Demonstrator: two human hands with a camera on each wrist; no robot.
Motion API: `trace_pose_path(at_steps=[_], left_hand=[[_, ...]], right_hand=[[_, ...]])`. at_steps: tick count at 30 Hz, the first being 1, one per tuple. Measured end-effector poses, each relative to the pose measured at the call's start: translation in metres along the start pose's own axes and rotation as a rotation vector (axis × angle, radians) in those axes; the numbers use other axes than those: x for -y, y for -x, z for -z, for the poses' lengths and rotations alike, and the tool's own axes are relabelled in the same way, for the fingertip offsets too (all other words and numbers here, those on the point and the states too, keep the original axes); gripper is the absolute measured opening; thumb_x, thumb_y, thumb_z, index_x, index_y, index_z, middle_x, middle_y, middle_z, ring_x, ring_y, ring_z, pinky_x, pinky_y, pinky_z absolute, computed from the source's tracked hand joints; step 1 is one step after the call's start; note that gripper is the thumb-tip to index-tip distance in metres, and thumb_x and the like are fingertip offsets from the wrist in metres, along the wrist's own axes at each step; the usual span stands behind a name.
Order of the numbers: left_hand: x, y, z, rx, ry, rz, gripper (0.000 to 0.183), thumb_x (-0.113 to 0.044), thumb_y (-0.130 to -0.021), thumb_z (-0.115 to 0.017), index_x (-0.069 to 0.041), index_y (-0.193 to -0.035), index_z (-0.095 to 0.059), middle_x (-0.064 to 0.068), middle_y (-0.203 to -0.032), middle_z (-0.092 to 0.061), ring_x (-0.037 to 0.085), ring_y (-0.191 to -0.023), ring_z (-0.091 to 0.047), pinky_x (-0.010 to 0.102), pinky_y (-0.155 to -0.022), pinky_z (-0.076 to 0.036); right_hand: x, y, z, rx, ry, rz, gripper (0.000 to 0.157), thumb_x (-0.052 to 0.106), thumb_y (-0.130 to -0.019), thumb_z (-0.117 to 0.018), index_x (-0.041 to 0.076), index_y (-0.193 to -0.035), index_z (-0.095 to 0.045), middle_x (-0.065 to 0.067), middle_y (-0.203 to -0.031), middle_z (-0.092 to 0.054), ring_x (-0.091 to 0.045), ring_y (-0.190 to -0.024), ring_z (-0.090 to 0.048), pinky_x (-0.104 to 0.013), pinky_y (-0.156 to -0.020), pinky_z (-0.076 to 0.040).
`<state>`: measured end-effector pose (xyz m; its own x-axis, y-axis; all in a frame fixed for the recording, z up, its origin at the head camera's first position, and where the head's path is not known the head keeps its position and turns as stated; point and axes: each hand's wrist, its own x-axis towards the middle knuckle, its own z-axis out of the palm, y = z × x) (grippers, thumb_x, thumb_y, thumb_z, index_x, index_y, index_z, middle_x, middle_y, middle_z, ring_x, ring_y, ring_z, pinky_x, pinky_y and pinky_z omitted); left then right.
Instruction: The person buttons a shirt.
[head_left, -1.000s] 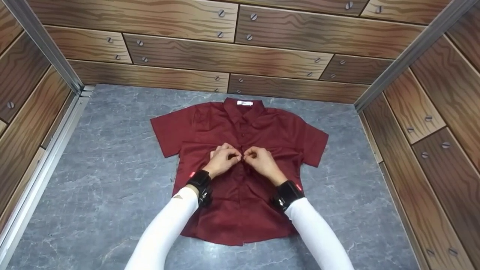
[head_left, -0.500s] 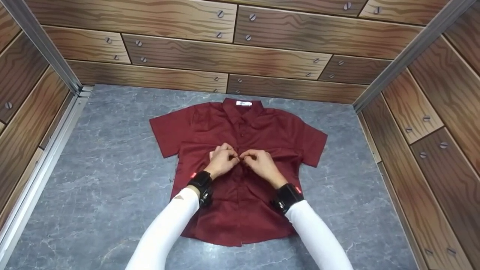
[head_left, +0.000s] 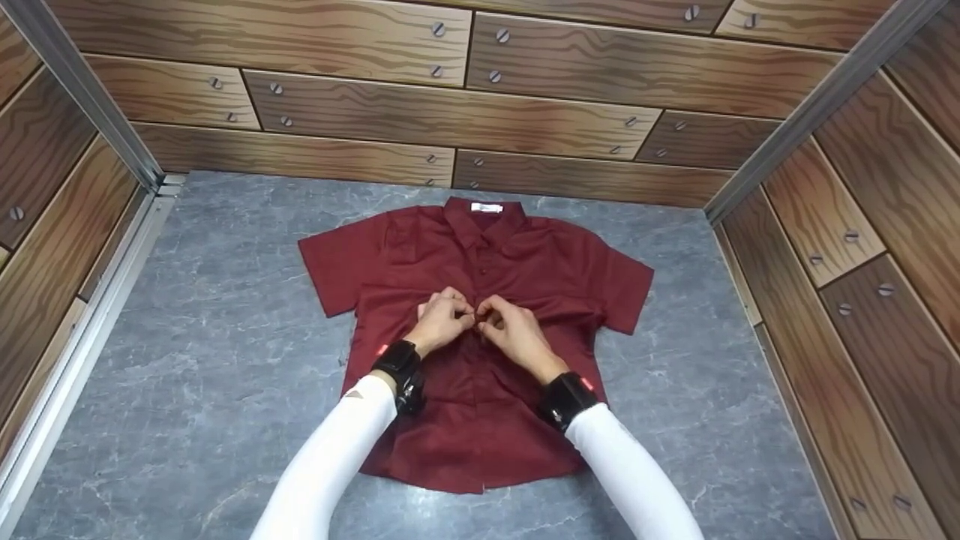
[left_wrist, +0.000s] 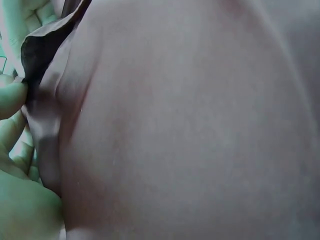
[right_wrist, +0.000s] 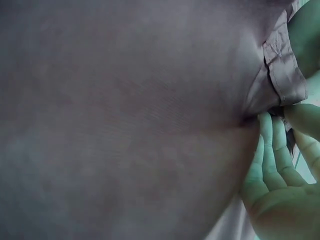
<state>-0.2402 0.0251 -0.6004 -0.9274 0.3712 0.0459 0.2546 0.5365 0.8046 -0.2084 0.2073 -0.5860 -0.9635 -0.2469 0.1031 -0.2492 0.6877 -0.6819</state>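
A dark red short-sleeved shirt lies front up, its collar pointing away from me. Midway down the front placket, my left hand pinches the cloth between thumb and fingertips. Facing it a finger's width away, my right hand pinches the other side of the placket. The left wrist view shows a raised fabric edge at the left thumb. A stitched placket fold stands up at the right fingertips in the right wrist view. Small buttons show above the hands; the spot between the fingertips is mostly hidden.
The shirt is spread on a grey marbled surface. Wood-patterned panels wall it in at the back and both sides, with metal rails at the corners. A white label sits inside the collar.
The right hand has shifted slightly left and turned a little, its fingers spreading somewhat at the placket. The left hand stays nearly in place, holding the cloth throughout.
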Motion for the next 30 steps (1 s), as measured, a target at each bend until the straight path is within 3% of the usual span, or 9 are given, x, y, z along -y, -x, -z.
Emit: trace_pose_path(at_steps=[5,10,19,24,30], left_hand=[[0.0005,-0.0006,0.0033,0.040,0.049,0.024,0.022,-0.020,-0.090,-0.065,-0.003,-0.087,-0.078,0.004,-0.104,-0.059,0.030,-0.109,-0.053,0.054,-0.101,-0.031],[0.0035,0.0001,0.0046,0.072,0.043,0.001,0.023,-0.023,-0.093,-0.068,-0.003,-0.096,-0.079,0.005,-0.110,-0.060,0.031,-0.113,-0.052,0.054,-0.103,-0.030],[0.0051,0.0000,0.0045,0.055,0.040,-0.020,0.023,-0.019,-0.094,-0.068,0.000,-0.102,-0.079,0.009,-0.114,-0.062,0.034,-0.115,-0.054,0.055,-0.101,-0.032],[0.0047,0.0002,0.0052,0.032,0.052,-0.018,0.023,-0.019,-0.093,-0.070,-0.001,-0.104,-0.078,0.010,-0.115,-0.063,0.034,-0.116,-0.056,0.055,-0.100,-0.033],[0.0035,-0.0002,0.0083,0.031,0.103,-0.001,0.023,-0.020,-0.091,-0.072,-0.002,-0.104,-0.079,0.009,-0.114,-0.065,0.032,-0.115,-0.057,0.054,-0.100,-0.034]], right_hand=[[-0.0004,0.0004,-0.0006,0.006,0.041,0.001,0.018,0.007,-0.093,-0.072,0.013,-0.109,-0.067,0.001,-0.087,-0.073,-0.011,-0.075,-0.070,-0.034,-0.069,-0.055],[-0.0006,0.0013,-0.0006,0.002,0.038,0.006,0.019,0.006,-0.093,-0.071,0.013,-0.110,-0.066,0.001,-0.087,-0.073,-0.011,-0.075,-0.070,-0.033,-0.069,-0.055],[-0.0012,0.0029,0.0011,-0.025,-0.031,-0.073,0.019,0.011,-0.094,-0.071,0.007,-0.112,-0.067,-0.002,-0.088,-0.072,-0.013,-0.076,-0.070,-0.033,-0.070,-0.055],[0.0000,0.0010,0.0038,-0.041,-0.060,-0.144,0.011,0.016,-0.097,-0.069,0.008,-0.103,-0.074,0.000,-0.085,-0.075,-0.013,-0.075,-0.072,-0.032,-0.069,-0.056],[0.0012,-0.0017,0.0054,-0.038,-0.091,-0.166,0.010,0.014,-0.098,-0.068,0.009,-0.096,-0.076,0.000,-0.080,-0.075,-0.014,-0.073,-0.073,-0.027,-0.067,-0.054]])
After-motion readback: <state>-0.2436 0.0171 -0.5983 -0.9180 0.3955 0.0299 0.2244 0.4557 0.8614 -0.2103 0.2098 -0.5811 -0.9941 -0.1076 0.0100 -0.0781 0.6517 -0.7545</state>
